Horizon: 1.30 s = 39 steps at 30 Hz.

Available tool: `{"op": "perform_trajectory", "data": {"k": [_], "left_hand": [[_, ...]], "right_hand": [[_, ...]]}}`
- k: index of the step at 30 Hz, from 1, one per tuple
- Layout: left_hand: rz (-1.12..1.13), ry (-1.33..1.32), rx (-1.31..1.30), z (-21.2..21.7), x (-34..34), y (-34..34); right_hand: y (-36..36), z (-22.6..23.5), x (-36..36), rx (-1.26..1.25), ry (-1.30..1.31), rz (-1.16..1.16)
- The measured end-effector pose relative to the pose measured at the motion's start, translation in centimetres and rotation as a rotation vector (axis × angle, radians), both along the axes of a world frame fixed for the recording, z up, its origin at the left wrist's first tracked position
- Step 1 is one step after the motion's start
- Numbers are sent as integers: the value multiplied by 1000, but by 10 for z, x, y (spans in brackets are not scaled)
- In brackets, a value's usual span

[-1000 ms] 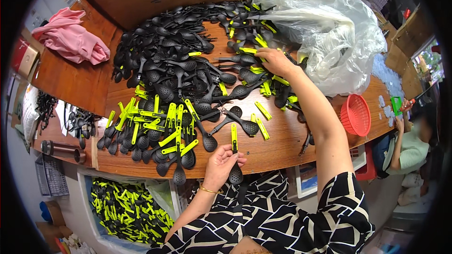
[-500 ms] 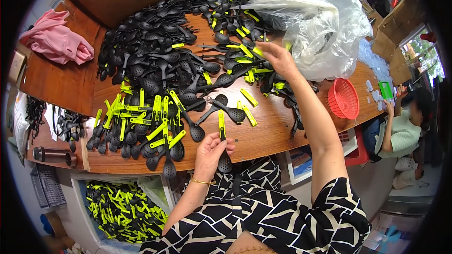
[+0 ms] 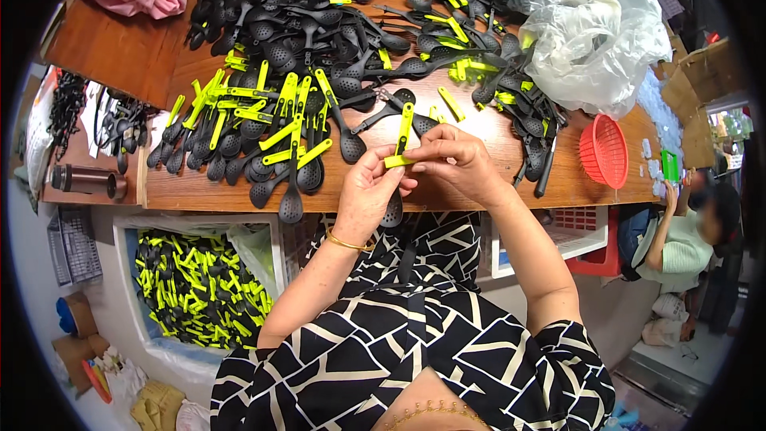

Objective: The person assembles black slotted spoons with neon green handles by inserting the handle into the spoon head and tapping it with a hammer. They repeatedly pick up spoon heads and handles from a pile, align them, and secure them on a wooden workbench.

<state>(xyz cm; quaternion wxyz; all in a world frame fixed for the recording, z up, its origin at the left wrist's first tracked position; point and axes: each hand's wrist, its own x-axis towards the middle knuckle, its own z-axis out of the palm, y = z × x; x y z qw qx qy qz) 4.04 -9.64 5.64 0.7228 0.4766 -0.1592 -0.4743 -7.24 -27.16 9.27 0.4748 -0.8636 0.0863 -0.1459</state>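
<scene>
Over the table's front edge my left hand (image 3: 365, 195) is closed on a black perforated spoon with a lime-green handle (image 3: 405, 126). The handle points up and the holed bowl hangs below my fingers. My right hand (image 3: 464, 166) pinches the end of a separate lime-green handle piece (image 3: 396, 161), which lies across the front of the spoon at my left fingertips. Fingers hide how the piece and the spoon touch. Just beyond my hands are a loose lime-green handle piece (image 3: 451, 104) and crossed black spoons. To the left sits a heap of green-handled spoons (image 3: 291, 112).
A big pile of black utensils (image 3: 295, 20) covers the far table. Clear plastic bags (image 3: 590, 40) and a red basket (image 3: 602, 152) stand to the right. Below the table at left is a bin of green-handled utensils (image 3: 199, 287). A person (image 3: 682, 231) sits at far right.
My right hand has come back from the far pile to my left hand, bringing a lime-green handle piece. My left hand still holds the spoon. The view has tilted downward.
</scene>
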Motion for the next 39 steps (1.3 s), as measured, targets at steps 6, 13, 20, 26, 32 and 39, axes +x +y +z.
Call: {"op": "perform_trajectory", "data": {"k": [6,13,20,26,32,39], "left_hand": [[-1,-127,48,3,-1,6],[-22,-249,85,12,-5,6],[-51,-278,128,11,-6,8],[-32,-276,119,-1,-8,5],[22,-296,0,-5,-6,4],[114,-634,61,0,-15,12]], "right_hand": [[-23,41,6,-215,-106,32],[-21,63,18,-299,60,140],[-12,61,18,-484,23,135],[1,48,12,-379,41,74],[18,50,11,-536,-135,-120],[27,-11,5,718,-3,-126]]}}
